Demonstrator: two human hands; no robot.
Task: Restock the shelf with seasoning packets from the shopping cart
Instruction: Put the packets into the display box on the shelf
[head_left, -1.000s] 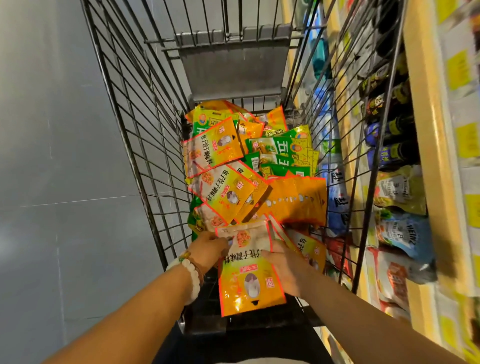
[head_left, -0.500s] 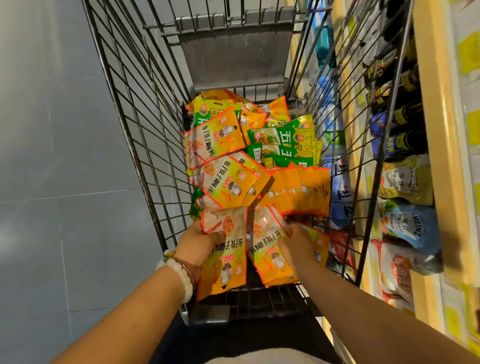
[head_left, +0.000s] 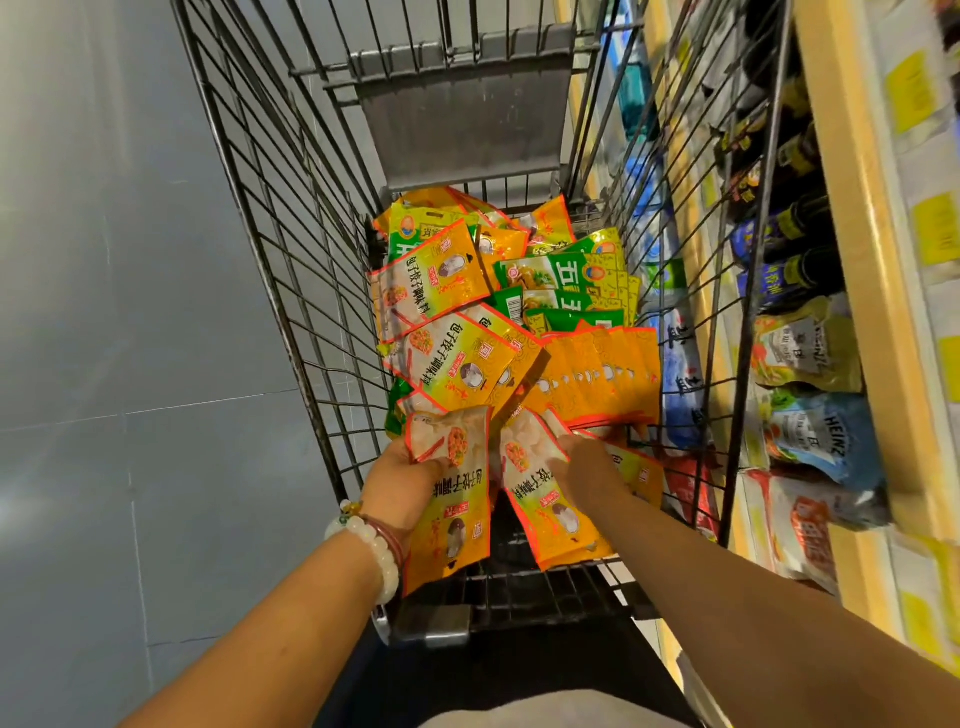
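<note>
left grip (head_left: 402, 480) pinches one seasoning packet (head_left: 457, 499); right grip (head_left: 589, 470) pinches another packet (head_left: 545, 499) over the cart (head_left: 291, 291).

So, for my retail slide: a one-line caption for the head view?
Both hands, left and right, gathering orange seasoning packets from a wire shopping cart.

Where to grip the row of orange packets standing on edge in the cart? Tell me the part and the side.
Grip the row of orange packets across both end faces, coming from above. They stand on edge, fanned like cards, with top edges exposed; squeezing the ends keeps them together. The cart's wire wall sits close on the right, so a sideways approach looks cramped.
</note>
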